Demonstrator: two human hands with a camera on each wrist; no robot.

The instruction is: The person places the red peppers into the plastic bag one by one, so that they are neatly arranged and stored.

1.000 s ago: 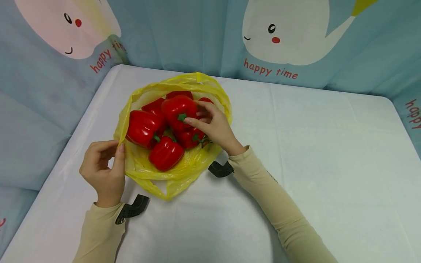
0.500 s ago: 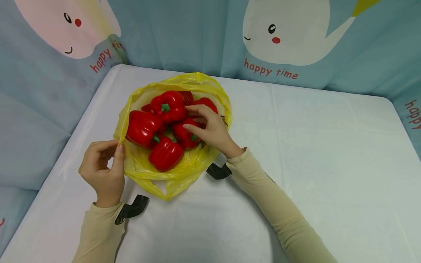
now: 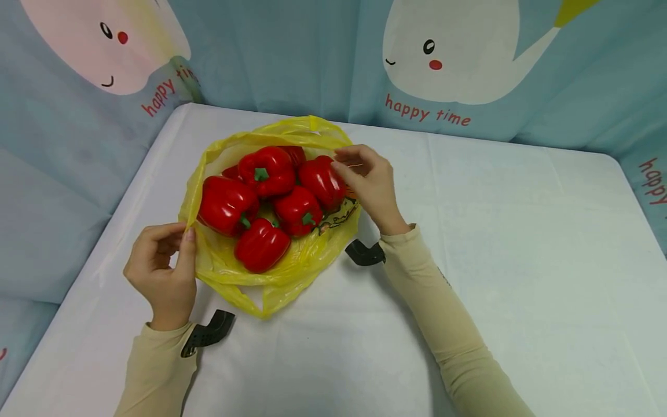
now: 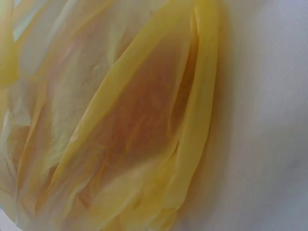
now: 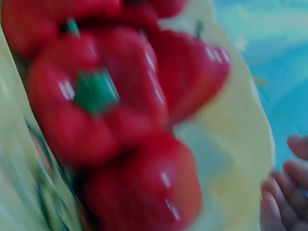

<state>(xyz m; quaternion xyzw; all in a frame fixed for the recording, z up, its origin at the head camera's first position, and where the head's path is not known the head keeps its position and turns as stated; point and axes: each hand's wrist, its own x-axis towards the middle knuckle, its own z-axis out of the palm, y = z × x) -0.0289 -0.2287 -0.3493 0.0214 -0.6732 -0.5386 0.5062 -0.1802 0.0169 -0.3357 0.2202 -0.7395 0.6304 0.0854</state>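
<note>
Several red bell peppers, among them one with a green stem (image 3: 268, 171), lie in a yellow plastic bag (image 3: 307, 260) on the table. With thumb and fingers my left hand (image 3: 162, 269) pinches the bag's left rim. The left wrist view shows only the bag's yellow folds (image 4: 192, 144) close up; the hand is out of sight there. At the bag's right rim, beside a bell pepper (image 3: 323, 180), my right hand (image 3: 371, 182) has its fingers loosely bent, with nothing visible held. In the right wrist view its fingers (image 5: 284, 192) lie by the bag's edge.
The bag stands on a white-covered table (image 3: 495, 260), left of its middle. Behind the table hangs a light blue curtain (image 3: 312, 63) with cartoon prints. A bag handle (image 3: 263, 301) lies toward the front.
My right hand has let go of a bell pepper, which now rests among the others, and has moved right to the bag's rim. The left hand stays in place.
</note>
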